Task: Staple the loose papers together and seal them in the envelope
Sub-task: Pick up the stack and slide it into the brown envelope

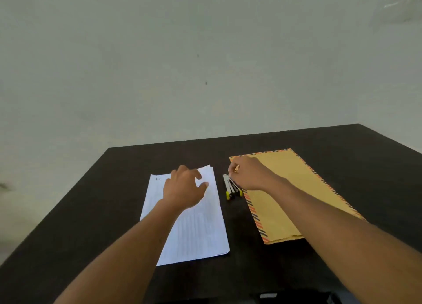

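Observation:
A stack of white printed papers (201, 226) lies flat on the dark table, its sheets slightly fanned at the edges. My left hand (186, 187) rests over the top part of the stack with fingers spread. A small silver stapler with yellow ends (231, 187) lies between the papers and a large brown envelope (285, 189) with a striped red and blue border. My right hand (247, 173) lies over the envelope's far left corner, its fingertips touching the stapler's far end. Whether the fingers are closed around the stapler cannot be told.
The dark wooden table (114, 201) stands against a pale wall. Its far edge runs just behind the envelope, and its left edge slants toward me. A dark object with a light label (269, 295) sits at the near edge.

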The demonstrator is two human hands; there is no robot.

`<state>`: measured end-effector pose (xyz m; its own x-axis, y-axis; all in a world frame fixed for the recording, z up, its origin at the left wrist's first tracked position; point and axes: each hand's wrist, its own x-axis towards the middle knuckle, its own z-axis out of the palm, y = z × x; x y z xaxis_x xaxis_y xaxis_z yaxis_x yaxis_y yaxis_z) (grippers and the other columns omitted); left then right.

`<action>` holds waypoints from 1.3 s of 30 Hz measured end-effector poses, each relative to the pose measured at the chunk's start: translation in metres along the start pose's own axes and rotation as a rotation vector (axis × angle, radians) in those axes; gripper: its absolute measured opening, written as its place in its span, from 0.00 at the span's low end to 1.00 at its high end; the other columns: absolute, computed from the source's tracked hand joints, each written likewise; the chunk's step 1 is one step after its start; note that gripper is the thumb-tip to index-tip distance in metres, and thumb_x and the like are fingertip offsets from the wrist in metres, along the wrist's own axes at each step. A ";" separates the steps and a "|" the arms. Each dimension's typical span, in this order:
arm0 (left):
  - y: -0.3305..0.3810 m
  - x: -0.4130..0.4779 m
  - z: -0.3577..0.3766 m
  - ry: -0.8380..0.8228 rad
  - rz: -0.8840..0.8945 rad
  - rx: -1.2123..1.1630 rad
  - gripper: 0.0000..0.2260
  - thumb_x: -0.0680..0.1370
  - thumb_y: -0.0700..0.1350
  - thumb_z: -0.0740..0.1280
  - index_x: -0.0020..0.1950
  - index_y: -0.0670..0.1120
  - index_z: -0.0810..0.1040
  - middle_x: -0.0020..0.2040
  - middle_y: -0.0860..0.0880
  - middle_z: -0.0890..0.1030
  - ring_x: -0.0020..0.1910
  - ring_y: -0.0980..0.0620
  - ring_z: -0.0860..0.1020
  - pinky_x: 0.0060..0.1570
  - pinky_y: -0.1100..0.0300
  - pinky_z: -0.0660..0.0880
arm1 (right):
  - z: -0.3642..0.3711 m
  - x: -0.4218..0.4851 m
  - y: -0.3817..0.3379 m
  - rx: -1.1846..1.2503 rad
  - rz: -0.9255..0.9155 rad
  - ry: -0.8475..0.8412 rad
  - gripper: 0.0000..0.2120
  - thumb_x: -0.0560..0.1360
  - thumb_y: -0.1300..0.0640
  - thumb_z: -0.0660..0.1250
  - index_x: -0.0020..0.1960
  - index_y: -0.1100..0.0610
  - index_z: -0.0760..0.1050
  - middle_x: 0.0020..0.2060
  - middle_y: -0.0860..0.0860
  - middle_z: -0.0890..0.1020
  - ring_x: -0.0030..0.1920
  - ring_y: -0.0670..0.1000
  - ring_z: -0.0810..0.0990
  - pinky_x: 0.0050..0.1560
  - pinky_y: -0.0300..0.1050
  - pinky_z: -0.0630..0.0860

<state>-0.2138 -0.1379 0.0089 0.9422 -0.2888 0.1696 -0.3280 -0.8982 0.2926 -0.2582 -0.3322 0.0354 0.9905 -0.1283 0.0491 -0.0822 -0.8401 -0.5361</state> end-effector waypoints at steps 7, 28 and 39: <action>-0.121 -0.047 -0.017 -0.110 -0.421 -0.098 0.14 0.77 0.53 0.69 0.59 0.48 0.77 0.57 0.48 0.79 0.56 0.49 0.77 0.61 0.49 0.76 | 0.086 -0.013 -0.068 -0.364 0.071 -0.218 0.08 0.76 0.55 0.65 0.52 0.57 0.72 0.52 0.56 0.77 0.51 0.56 0.78 0.45 0.45 0.75; -0.109 -0.039 -0.022 -0.163 -0.428 -0.579 0.16 0.80 0.34 0.63 0.61 0.52 0.80 0.73 0.46 0.71 0.36 0.54 0.79 0.28 0.68 0.74 | 0.098 -0.003 -0.057 0.134 0.091 0.070 0.08 0.78 0.63 0.69 0.56 0.56 0.81 0.57 0.52 0.82 0.59 0.53 0.81 0.50 0.37 0.75; -0.089 -0.023 -0.033 0.396 -0.559 -0.991 0.17 0.81 0.35 0.58 0.61 0.49 0.82 0.64 0.47 0.76 0.51 0.48 0.80 0.36 0.63 0.77 | 0.023 0.010 -0.045 0.617 0.105 -0.125 0.07 0.77 0.60 0.71 0.54 0.54 0.83 0.58 0.51 0.78 0.54 0.53 0.78 0.43 0.44 0.78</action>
<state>-0.2088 -0.0402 0.0095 0.9414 0.3369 0.0156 0.0453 -0.1722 0.9840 -0.2418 -0.2840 0.0404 0.9890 -0.1002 -0.1090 -0.1384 -0.3635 -0.9213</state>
